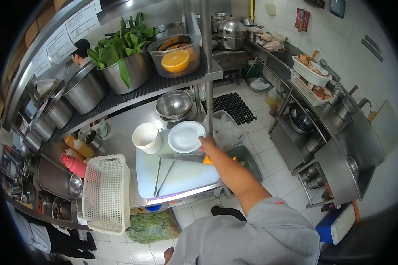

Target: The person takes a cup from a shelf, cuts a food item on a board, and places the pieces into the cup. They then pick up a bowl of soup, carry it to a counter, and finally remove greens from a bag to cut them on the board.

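The plate (185, 137) is white, the squeeze bottle (73, 165) pink, the crate (105, 194) cream.

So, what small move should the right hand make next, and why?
Probably a slight, straight lift of the white oval plate before any sideways shift. The right hand grips its rim, stacked round white tubs stand close on one side, a grey metal post on the other, and a yellow-handled knife lies near its edge.

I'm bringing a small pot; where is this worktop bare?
Bare: the cutting board right of the tongs, nearer than the knife; also the steel counter between basket and white bowls. Crowded: the board's far side, around the plate.
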Tool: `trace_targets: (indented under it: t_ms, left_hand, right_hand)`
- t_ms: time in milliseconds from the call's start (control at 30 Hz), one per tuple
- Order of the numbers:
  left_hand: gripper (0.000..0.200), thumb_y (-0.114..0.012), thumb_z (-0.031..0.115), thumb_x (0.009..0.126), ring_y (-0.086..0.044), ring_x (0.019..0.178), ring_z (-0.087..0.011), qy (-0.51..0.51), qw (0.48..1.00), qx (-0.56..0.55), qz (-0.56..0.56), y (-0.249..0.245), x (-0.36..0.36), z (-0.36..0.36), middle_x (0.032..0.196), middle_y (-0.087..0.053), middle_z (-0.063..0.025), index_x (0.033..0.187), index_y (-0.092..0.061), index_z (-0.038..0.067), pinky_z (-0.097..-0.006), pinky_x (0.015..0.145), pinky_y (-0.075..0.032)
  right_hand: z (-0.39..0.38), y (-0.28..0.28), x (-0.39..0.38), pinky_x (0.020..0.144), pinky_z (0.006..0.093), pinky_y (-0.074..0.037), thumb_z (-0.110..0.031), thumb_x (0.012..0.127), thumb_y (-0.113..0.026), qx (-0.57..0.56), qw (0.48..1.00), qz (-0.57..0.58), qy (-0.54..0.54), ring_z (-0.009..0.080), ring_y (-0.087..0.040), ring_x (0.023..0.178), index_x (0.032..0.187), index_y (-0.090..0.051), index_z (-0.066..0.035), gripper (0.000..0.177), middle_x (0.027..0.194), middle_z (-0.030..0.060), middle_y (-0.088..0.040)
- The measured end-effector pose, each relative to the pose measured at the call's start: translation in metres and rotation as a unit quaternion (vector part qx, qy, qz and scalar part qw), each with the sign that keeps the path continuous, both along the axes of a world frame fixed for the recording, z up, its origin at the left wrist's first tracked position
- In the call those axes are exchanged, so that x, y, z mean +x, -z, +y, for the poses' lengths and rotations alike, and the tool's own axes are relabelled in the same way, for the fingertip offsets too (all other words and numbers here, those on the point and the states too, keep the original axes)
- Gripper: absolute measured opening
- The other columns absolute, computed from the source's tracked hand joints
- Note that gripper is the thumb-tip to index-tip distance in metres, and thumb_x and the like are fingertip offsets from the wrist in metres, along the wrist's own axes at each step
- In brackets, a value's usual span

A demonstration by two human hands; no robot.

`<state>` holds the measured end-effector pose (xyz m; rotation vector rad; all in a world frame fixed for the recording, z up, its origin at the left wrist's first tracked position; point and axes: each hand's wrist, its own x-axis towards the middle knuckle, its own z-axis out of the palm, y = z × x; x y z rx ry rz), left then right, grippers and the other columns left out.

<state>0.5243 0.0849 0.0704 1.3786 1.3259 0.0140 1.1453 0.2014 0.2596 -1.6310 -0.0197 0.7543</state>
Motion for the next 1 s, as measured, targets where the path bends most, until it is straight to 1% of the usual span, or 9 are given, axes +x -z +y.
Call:
trace_targets:
  t_ms: [200, 400, 567, 600, 667, 700, 833, 900, 1000]
  left_hand:
    - [0.013, -0.052, 0.013, 0.081, -0.061, 0.079, -0.0322, 0.014, 1.0, 0.012, -0.001, 0.001, 0.002, -0.002, 0.08, -0.059, -0.0175, 0.088, -0.058, 0.003, -0.0446, 0.064, -0.047]
    - [0.014, -0.051, 0.013, 0.081, -0.06, 0.077, -0.0337, 0.07, 0.997, 0.028, 0.002, 0.03, -0.017, -0.021, 0.079, -0.059, -0.0176, 0.088, -0.059, 0.004, -0.0447, 0.064, -0.046]
    - [0.016, -0.051, 0.014, 0.08, -0.059, 0.076, -0.0349, 0.342, 0.908, 0.242, 0.014, 0.072, -0.028, -0.012, 0.077, -0.059, -0.0178, 0.089, -0.059, 0.004, -0.0448, 0.065, -0.046]
    - [0.021, -0.047, 0.017, 0.084, -0.061, 0.076, -0.0318, 0.328, 0.876, 0.355, -0.016, 0.07, -0.039, -0.024, 0.08, -0.061, -0.0159, 0.092, -0.062, 0.005, -0.0422, 0.066, -0.048]
    - [0.028, -0.042, 0.026, 0.09, -0.061, 0.079, -0.029, 0.089, 0.989, 0.025, 0.117, 0.047, -0.031, -0.02, 0.087, -0.064, -0.0144, 0.093, -0.063, 0.007, -0.042, 0.072, -0.048]
    - [0.031, -0.042, 0.03, 0.091, -0.062, 0.081, -0.0302, 0.232, 0.95, 0.18, 0.105, 0.059, -0.035, -0.01, 0.088, -0.064, -0.0143, 0.094, -0.062, 0.007, -0.0438, 0.073, -0.048]
    - [0.03, -0.06, 0.016, 0.079, -0.06, 0.088, -0.0343, 0.228, 0.927, 0.281, 0.096, 0.072, -0.018, 0.017, 0.092, -0.062, -0.0164, 0.107, -0.059, 0.009, -0.0426, 0.078, -0.049]
    - [0.041, -0.053, 0.04, 0.087, -0.06, 0.094, -0.0205, -0.012, 0.997, 0.073, 0.009, 0.072, -0.011, 0.031, 0.1, -0.061, -0.009, 0.107, -0.061, 0.005, -0.0368, 0.072, -0.05]
    - [0.069, -0.041, 0.069, 0.083, -0.043, 0.117, -0.0269, -0.457, 0.863, -0.053, -0.21, -0.022, 0.025, 0.067, 0.119, -0.052, -0.0067, 0.119, -0.053, 0.011, -0.0561, 0.09, -0.035]
  right_hand:
    - [-0.021, 0.022, -0.007, 0.063, 0.0292, -0.051, -0.024, 0.084, -0.061, 0.052, 0.961, -0.271, 0.032, 0.0179, -0.06, 0.078, 0.105, -0.055, -0.002, 0.031, 0.095, 0.0084, -0.059]
    - [-0.134, -0.049, -0.077, 0.058, 0.0227, -0.044, -0.026, 0.09, -0.051, 0.156, 0.964, -0.028, -0.212, 0.0095, -0.059, 0.073, 0.102, -0.057, -0.008, 0.022, 0.091, 0.0008, -0.062]
    - [-0.214, -0.016, -0.137, 0.065, 0.0238, -0.047, -0.025, 0.091, -0.054, 0.036, 0.898, -0.015, -0.439, 0.0101, -0.059, 0.076, 0.104, -0.059, -0.006, 0.024, 0.092, 0.0021, -0.062]
    - [-0.227, 0.002, -0.144, 0.068, 0.0254, -0.048, -0.024, 0.089, -0.056, 0.012, 0.881, -0.002, -0.474, 0.011, -0.06, 0.077, 0.104, -0.06, -0.005, 0.024, 0.092, 0.0033, -0.063]
    - [-0.249, -0.007, -0.159, 0.073, 0.0271, -0.049, -0.02, 0.087, -0.06, -0.088, 0.847, -0.129, -0.508, 0.0155, -0.063, 0.08, 0.105, -0.06, -0.005, 0.024, 0.092, 0.0081, -0.065]
    - [-0.259, 0.001, -0.164, 0.073, 0.0276, -0.049, -0.02, 0.086, -0.06, -0.123, 0.819, -0.205, -0.522, 0.0174, -0.063, 0.081, 0.106, -0.061, -0.005, 0.025, 0.093, 0.0099, -0.065]
    - [-0.275, -0.005, -0.182, 0.074, 0.03, -0.05, -0.021, 0.085, -0.062, -0.167, 0.781, -0.23, -0.555, 0.0218, -0.064, 0.082, 0.108, -0.06, -0.005, 0.028, 0.093, 0.0118, -0.066]
    - [-0.279, -0.009, -0.189, 0.074, 0.0308, -0.05, -0.021, 0.084, -0.063, -0.178, 0.785, -0.217, -0.552, 0.0219, -0.064, 0.082, 0.107, -0.06, -0.005, 0.029, 0.093, 0.0112, -0.066]
    - [-0.282, -0.02, -0.194, 0.073, 0.0326, -0.05, -0.019, 0.083, -0.063, -0.197, 0.769, -0.235, -0.561, 0.0237, -0.065, 0.08, 0.107, -0.06, -0.005, 0.028, 0.094, 0.0117, -0.065]
